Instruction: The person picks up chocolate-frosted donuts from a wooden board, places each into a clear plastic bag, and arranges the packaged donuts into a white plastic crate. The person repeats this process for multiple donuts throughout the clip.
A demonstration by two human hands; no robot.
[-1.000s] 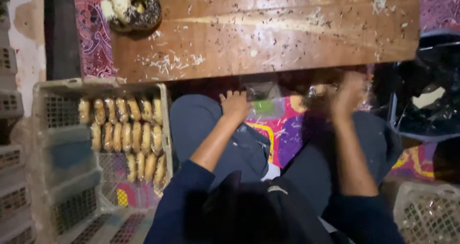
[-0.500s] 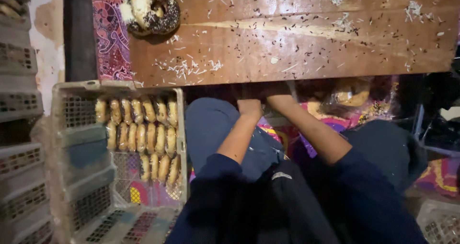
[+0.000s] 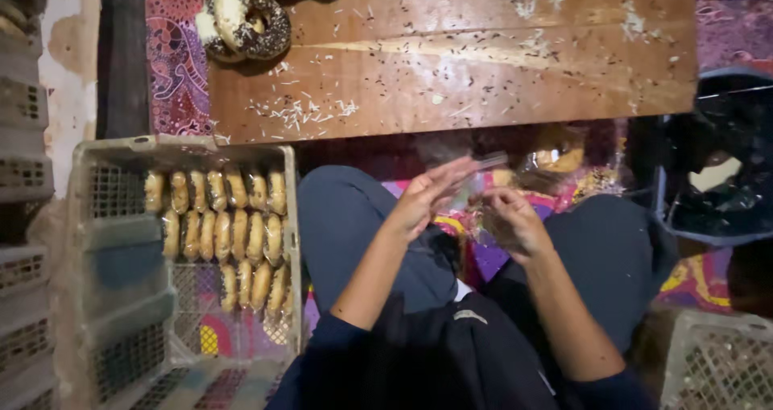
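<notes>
Both hands, left hand [image 3: 427,197] & right hand [image 3: 511,221], fingers pinching clear plastic bag [image 3: 483,189] (blurry), w/ crate [image 3: 80,241] nearby.

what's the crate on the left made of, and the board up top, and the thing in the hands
The crate looks like grey moulded plastic, matte, with lattice-holed walls. The board looks like brown wood with a slight sheen, showing grain streaks and scattered sprinkles. The wrapper between the left hand and right hand seems to be thin clear plastic film, glinting and see-through, though it is blurred.
</notes>
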